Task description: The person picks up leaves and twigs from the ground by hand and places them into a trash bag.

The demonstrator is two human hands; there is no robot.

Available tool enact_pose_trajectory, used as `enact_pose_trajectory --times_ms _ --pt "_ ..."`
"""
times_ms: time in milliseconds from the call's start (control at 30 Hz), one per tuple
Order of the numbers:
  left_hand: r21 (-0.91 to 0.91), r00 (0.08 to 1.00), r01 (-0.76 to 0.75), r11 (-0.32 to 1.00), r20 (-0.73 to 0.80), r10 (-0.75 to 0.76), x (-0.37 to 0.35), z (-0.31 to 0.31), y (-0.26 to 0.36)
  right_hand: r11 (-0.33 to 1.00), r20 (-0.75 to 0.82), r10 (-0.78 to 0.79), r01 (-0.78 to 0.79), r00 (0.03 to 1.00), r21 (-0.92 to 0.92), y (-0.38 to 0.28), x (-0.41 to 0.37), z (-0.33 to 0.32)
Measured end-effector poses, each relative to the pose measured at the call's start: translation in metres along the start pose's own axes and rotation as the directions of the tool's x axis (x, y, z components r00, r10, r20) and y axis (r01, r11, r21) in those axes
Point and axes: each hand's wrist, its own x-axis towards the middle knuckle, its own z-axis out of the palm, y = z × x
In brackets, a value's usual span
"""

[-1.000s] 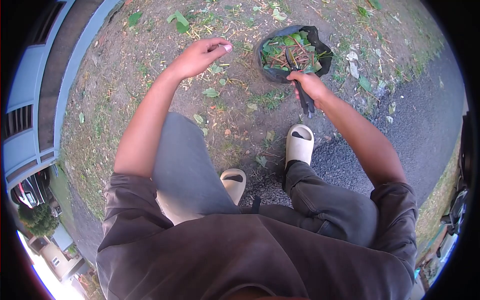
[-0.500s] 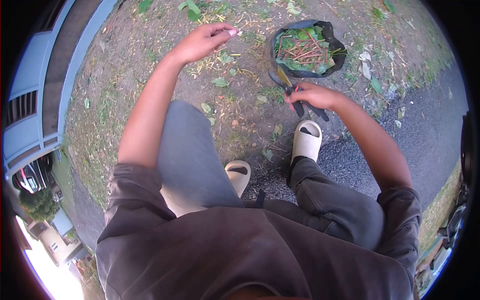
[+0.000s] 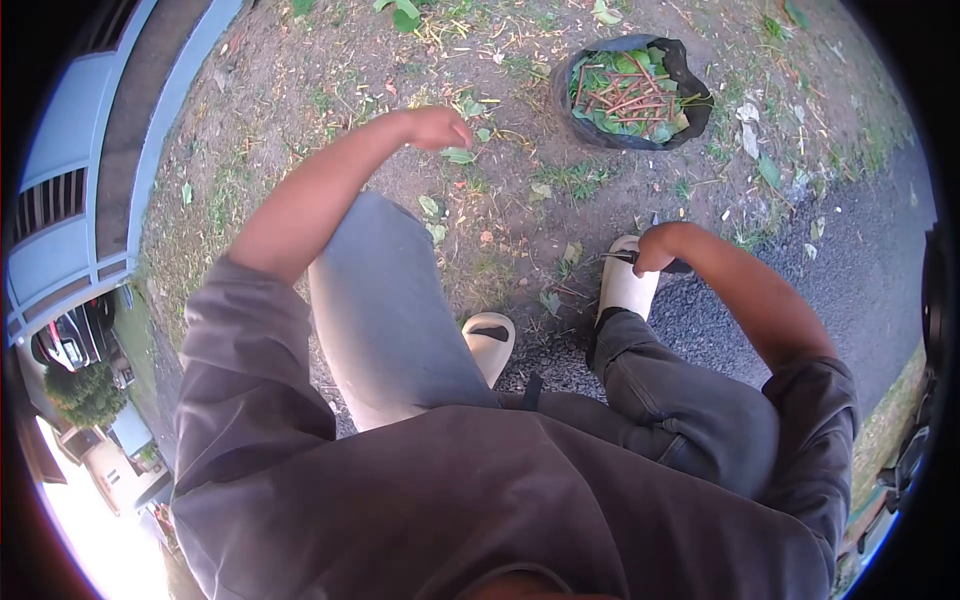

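Black-handled shears [image 3: 682,266] are being gripped by the right hand [image 3: 660,246] over a cream slip-on shoe [image 3: 628,290], left hand [image 3: 438,128] is being held out, its blurred grip unclear, brown stalks [image 3: 645,98] are being held in a black bag [image 3: 568,96] ahead.

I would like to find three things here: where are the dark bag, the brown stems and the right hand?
Dark bag [image 3: 685,73]: head view, on the inner wall at its right.
Brown stems [image 3: 640,98]: head view, on the middle of the pile.
Right hand [image 3: 657,248]: head view, on the middle of the hand.
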Motion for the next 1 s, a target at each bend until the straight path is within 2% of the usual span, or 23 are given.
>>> enact_pose_trajectory --times_ms 33,100,133,200,233,267,333,367,467,600,667,700,767,800,867,1000 --pt "-0.003 1.000 0.001 1.000 -0.001 -0.001 0.006 0.007 0.002 1.000 -0.006 0.005 -0.005 1.000 0.001 -0.002 -0.003 -0.007" --pt "0.194 0.988 -0.070 0.978 0.147 0.041 0.018 0.019 0.004 0.999 -0.032 0.034 -0.034 0.999 -0.005 -0.009 -0.005 -0.017" --pt "0.204 0.988 -0.072 0.976 0.152 0.041 0.030 0.028 -0.005 0.999 -0.035 0.033 -0.033 0.999 0.005 -0.011 -0.007 -0.020" --pt "0.272 0.976 0.097 0.958 0.161 -0.144 0.056 0.038 -0.024 1.000 -0.097 -0.003 0.006 0.995 0.026 -0.011 -0.014 -0.027" --pt "0.172 0.939 0.226 0.959 0.222 -0.261 0.036 0.029 0.012 0.999 -0.143 0.006 0.000 0.990 0.042 -0.011 -0.021 -0.027" --pt "0.182 0.941 0.211 0.961 0.228 -0.250 0.052 0.036 0.008 0.998 -0.138 0.017 -0.009 0.990 0.058 -0.010 -0.026 -0.030" --pt "0.466 0.992 0.013 0.885 0.102 -0.068 0.076 0.073 -0.010 0.992 -0.127 -0.024 0.039 0.992 0.117 -0.009 -0.025 -0.027" --pt "0.459 0.989 0.001 0.889 0.128 -0.067 0.083 0.088 -0.012 0.993 -0.122 -0.022 0.036 0.992 0.112 -0.006 -0.009 -0.018" --pt "0.132 0.980 0.046 0.990 0.187 -0.070 0.079 0.078 0.019 0.991 -0.081 -0.013 0.024 0.997 0.131 -0.009 -0.025 -0.013" --pt "0.160 0.992 0.037 0.986 0.115 -0.056 0.076 0.072 0.036 0.996 -0.031 0.009 -0.006 0.999 0.085 -0.009 -0.018 -0.003" --pt "0.249 0.993 -0.092 0.964 0.100 0.069 0.084 0.077 0.017 0.998 -0.028 -0.003 0.005 1.000 0.061 -0.010 -0.015 -0.004" --pt "0.246 0.994 -0.084 0.966 0.093 0.063 0.082 0.081 0.013 0.999 -0.026 -0.017 0.018 1.000 0.047 -0.013 -0.017 -0.007" --pt "0.408 0.986 -0.157 0.899 0.107 0.124 0.086 0.087 0.011 0.999 -0.039 -0.014 0.016 0.999 0.052 -0.017 -0.021 -0.014" --pt "0.409 0.986 -0.159 0.898 0.107 0.126 0.082 0.089 0.016 0.998 -0.045 -0.010 0.013 0.999 0.066 -0.020 -0.024 -0.016" --pt "0.445 0.988 -0.101 0.890 0.154 0.035 0.069 0.094 0.030 0.997 -0.037 -0.011 0.014 0.999 0.076 -0.022 -0.022 -0.020" --pt "0.462 0.988 -0.102 0.881 0.147 0.037 0.061 0.100 0.024 0.997 -0.019 -0.005 0.006 1.000 0.074 -0.025 -0.014 -0.020"
